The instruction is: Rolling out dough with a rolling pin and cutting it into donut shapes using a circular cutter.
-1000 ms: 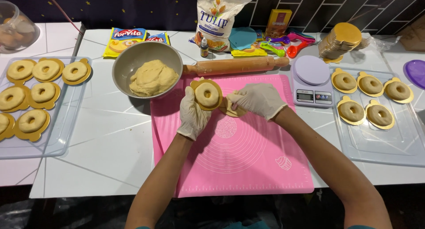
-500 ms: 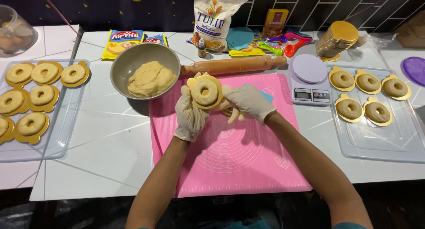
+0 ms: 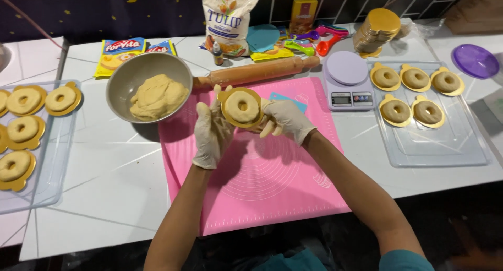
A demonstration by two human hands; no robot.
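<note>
Both hands wear pale gloves and hold up one ring of dough on a gold board (image 3: 241, 107) above the pink silicone mat (image 3: 262, 182). My left hand (image 3: 211, 132) cups the board from the left and below. My right hand (image 3: 285, 119) grips its right edge. A metal bowl (image 3: 126, 82) with a lump of dough (image 3: 158, 95) sits just left of the hands. A wooden rolling pin (image 3: 257, 72) lies behind them on the mat's far edge.
A clear tray (image 3: 435, 145) at right carries several dough rings on gold boards; another tray (image 3: 47, 187) at left carries several more. A small scale (image 3: 347, 85), a stack of gold boards (image 3: 377, 30), a flour bag (image 3: 228, 17), packets, coloured spoons and a purple lid (image 3: 476, 61) line the back.
Both hands have lifted the dough ring on its board slightly and tilted it toward me. The view has shifted a little to the right.
</note>
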